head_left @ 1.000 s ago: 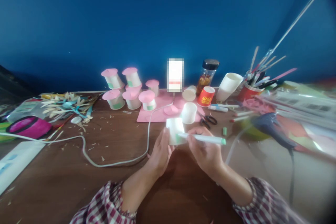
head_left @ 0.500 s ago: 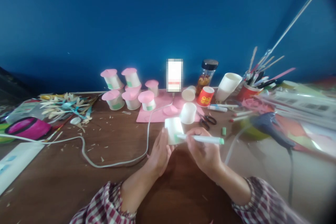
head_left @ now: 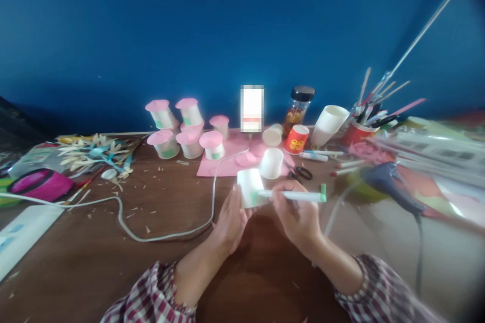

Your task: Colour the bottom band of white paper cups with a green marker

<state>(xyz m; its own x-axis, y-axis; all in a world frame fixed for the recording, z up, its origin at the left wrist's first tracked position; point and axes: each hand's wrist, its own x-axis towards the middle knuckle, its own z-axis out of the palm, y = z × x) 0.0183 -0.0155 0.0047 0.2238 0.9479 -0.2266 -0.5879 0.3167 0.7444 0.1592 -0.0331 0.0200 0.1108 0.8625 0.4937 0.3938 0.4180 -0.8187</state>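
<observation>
My left hand (head_left: 232, 219) is wrapped round a white paper cup (head_left: 249, 185), tilted on its side above the table. Pale green colouring shows low on the cup's wall. Between the fingers of my right hand (head_left: 297, 214) is a white marker pen (head_left: 303, 195) with a green end, its tip at the green patch. Another white paper cup (head_left: 272, 163) stands just behind the held one. The pen's green cap (head_left: 323, 190) shape lies in line with the pen's far end, and I cannot tell whether it is on the pen or on the table.
Several white cups with pink paper tops (head_left: 162, 139) are stacked at the back left. Pink paper (head_left: 206, 169), black-handled scissors (head_left: 303, 172) and a red cup (head_left: 296, 139) lie beyond my hands. A white cable (head_left: 159, 238) loops across the left, near scraps. A lidded jar (head_left: 299, 106) stands behind.
My right hand and the marker have shifted slightly right and the pen's back end has risen a little. The left hand and cup are almost still.
</observation>
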